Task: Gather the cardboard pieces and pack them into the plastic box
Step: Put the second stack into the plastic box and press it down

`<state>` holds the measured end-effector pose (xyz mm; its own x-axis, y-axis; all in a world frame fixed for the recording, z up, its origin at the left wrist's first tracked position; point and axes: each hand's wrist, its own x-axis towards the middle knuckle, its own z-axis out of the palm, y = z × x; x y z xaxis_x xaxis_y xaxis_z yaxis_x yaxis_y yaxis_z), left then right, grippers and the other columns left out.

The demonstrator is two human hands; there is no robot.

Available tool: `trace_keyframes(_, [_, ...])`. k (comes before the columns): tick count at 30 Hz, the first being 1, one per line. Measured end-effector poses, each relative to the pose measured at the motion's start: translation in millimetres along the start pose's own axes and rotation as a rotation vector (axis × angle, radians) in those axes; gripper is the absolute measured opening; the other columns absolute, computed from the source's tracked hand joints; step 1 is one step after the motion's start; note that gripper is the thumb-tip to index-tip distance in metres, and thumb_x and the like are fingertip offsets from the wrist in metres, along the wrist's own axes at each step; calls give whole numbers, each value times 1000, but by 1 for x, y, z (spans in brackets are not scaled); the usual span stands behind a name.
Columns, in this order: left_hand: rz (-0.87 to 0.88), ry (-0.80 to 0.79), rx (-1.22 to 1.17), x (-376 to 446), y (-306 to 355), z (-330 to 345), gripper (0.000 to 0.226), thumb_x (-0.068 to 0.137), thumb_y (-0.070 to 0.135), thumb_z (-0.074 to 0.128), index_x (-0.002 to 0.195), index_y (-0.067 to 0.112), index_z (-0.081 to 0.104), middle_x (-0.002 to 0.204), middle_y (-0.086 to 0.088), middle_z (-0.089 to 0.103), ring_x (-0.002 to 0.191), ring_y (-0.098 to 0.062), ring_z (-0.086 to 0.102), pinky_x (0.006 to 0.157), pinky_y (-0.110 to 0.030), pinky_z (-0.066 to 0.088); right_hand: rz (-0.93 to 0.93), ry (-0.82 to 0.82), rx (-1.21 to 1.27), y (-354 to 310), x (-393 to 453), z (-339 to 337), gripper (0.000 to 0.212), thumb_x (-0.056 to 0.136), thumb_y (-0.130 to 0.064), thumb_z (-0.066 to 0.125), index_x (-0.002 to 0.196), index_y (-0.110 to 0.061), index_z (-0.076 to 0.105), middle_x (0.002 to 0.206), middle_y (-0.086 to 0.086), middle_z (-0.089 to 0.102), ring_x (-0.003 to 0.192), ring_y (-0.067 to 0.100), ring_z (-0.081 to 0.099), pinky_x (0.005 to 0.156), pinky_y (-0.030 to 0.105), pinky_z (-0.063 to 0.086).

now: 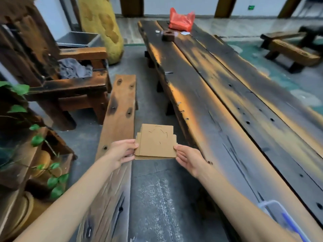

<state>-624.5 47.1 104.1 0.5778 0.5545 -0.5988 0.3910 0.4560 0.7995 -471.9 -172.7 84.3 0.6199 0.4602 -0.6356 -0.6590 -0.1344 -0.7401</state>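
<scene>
Two hands are in view: the left hand [122, 151] at about seven o'clock of the cardboard stack [156, 142] and the right hand [189, 158] at about four o'clock of it. The stack is one bundle of several pieces; stepped edges show at least three layers, but the exact count cannot be told. One plastic box [277, 213] shows at five o'clock, partly cut off. There are three benches: a long dark one [218, 95] at one o'clock, a narrow one [122, 103] at eleven o'clock, and a small one [290, 48] at two o'clock. One red bag [181, 20] lies at twelve o'clock. One chair [70, 84] stands at ten o'clock.
</scene>
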Motion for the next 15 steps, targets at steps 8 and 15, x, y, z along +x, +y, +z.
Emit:
trace_keyframes(8, [-60, -146, 175, 3, -39, 108, 23, 87, 2, 71, 106, 14, 75, 86, 3, 80, 88, -13, 73, 66, -29, 56, -9, 162, 66, 32, -33, -115, 18, 89, -18, 73, 107, -15, 73, 96, -8, 81, 87, 0, 75, 70, 16, 54])
trace_keyframes(15, [-100, -278, 330, -9, -82, 195, 23, 89, 2, 70, 108, 14, 75, 90, 0, 81, 86, -12, 75, 63, -28, 58, -20, 372, 161, 69, -68, -201, 19, 87, -15, 75, 104, -5, 73, 95, 5, 81, 87, 10, 76, 78, 23, 62])
